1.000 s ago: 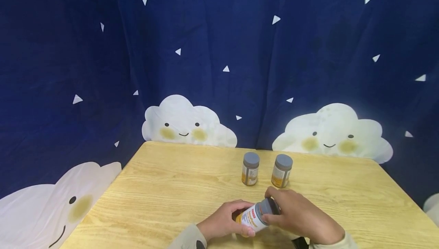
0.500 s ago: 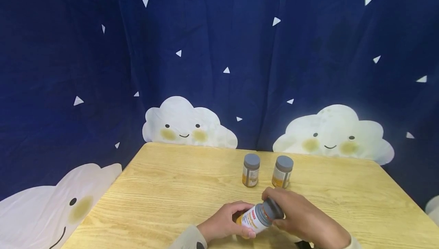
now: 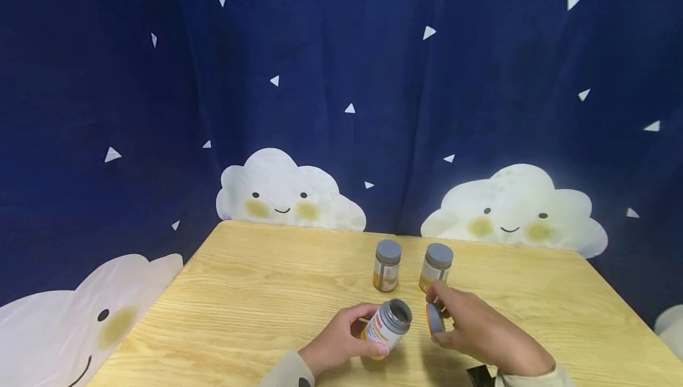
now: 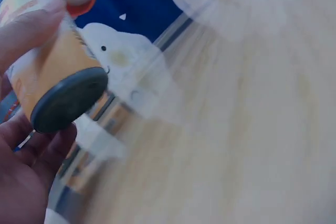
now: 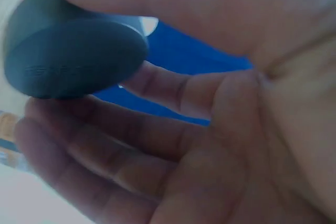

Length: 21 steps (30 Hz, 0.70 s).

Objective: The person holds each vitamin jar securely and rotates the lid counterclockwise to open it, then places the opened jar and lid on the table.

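My left hand (image 3: 342, 339) grips a white and orange pill bottle (image 3: 383, 329) round its body. The bottle is tilted, its uncapped grey mouth facing up and to the right. In the left wrist view the dark base of the bottle (image 4: 71, 100) shows. Just right of the mouth, my right hand (image 3: 477, 329) pinches the grey lid (image 3: 436, 319) between thumb and fingers, apart from the bottle. An orange rim edges the lid's inner side. Seen from the right wrist, the lid's grey top (image 5: 76, 59) sits between thumb and fingertips.
Two more capped bottles stand upright behind the hands, a left one (image 3: 386, 265) and a right one (image 3: 436, 265), the latter partly overlapped by my right fingers. All are on a light wooden table (image 3: 267, 280). A dark blue curtain (image 3: 320, 79) with clouds hangs behind the table.
The lid has come off the bottle. My right hand has moved right with it, while the left hand has turned the bottle more upright, showing its mouth.
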Each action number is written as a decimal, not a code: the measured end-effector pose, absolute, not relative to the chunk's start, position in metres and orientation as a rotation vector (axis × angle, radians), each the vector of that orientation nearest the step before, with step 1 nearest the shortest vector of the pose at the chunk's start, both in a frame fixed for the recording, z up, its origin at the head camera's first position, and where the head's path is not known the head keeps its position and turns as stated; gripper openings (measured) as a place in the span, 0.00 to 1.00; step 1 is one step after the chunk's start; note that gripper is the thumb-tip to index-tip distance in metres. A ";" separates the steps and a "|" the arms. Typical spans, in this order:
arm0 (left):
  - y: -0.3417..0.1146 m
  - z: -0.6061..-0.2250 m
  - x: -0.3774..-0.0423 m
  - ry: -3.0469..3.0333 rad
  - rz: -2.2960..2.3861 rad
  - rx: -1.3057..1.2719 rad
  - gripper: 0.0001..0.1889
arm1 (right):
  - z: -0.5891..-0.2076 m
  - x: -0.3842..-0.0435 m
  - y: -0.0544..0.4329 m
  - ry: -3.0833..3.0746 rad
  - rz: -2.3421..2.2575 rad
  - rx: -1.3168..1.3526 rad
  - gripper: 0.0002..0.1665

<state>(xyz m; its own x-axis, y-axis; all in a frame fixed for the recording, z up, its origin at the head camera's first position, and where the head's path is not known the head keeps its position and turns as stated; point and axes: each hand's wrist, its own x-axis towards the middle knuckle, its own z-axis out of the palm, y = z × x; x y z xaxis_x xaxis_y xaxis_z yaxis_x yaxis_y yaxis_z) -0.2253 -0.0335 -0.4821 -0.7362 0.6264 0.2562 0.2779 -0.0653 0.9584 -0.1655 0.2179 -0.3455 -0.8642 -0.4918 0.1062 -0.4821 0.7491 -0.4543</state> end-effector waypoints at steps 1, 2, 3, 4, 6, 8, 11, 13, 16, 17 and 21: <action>-0.036 -0.480 -0.226 1.961 1.891 0.953 0.28 | -0.347 -0.167 0.219 2.906 -0.764 -0.798 0.26; -0.038 -0.478 -0.227 1.982 1.906 0.931 0.28 | -0.349 -0.169 0.220 2.896 -0.775 -0.787 0.26; -0.041 -0.476 -0.229 2.004 1.917 0.908 0.29 | -0.351 -0.170 0.221 2.891 -0.782 -0.793 0.26; -0.044 -0.473 -0.231 2.027 1.923 0.887 0.29 | -0.354 -0.172 0.222 2.891 -0.781 -0.792 0.25; -0.050 -0.471 -0.236 2.085 1.926 0.859 0.29 | -0.360 -0.176 0.224 2.899 -0.766 -0.779 0.25; -0.055 -0.468 -0.243 2.134 1.936 0.835 0.29 | -0.366 -0.181 0.227 2.938 -0.719 -0.769 0.25; -0.063 -0.467 -0.255 2.218 1.946 0.793 0.30 | -0.376 -0.186 0.232 2.980 -0.683 -0.712 0.25; -0.067 -0.467 -0.262 2.271 1.955 0.764 0.30 | -0.383 -0.189 0.236 3.003 -0.671 -0.712 0.25; -0.074 -0.469 -0.272 2.344 1.966 0.707 0.30 | -0.393 -0.193 0.241 3.027 -0.671 -0.781 0.25; -0.076 -0.470 -0.275 2.356 1.980 0.688 0.30 | -0.397 -0.194 0.242 3.040 -0.666 -0.816 0.25; -0.083 -0.461 -0.279 2.401 2.007 0.602 0.29 | -0.408 -0.196 0.247 3.045 -0.685 -0.881 0.25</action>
<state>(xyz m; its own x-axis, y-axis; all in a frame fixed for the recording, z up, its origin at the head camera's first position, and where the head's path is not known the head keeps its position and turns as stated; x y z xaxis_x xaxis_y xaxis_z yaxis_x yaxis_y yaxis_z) -0.2795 -0.0833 -0.4609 -0.9277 0.2557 0.2719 0.3129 0.1359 0.9400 -0.1963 0.2471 -0.4077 -0.8478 -0.4873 0.2094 -0.5300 0.7640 -0.3679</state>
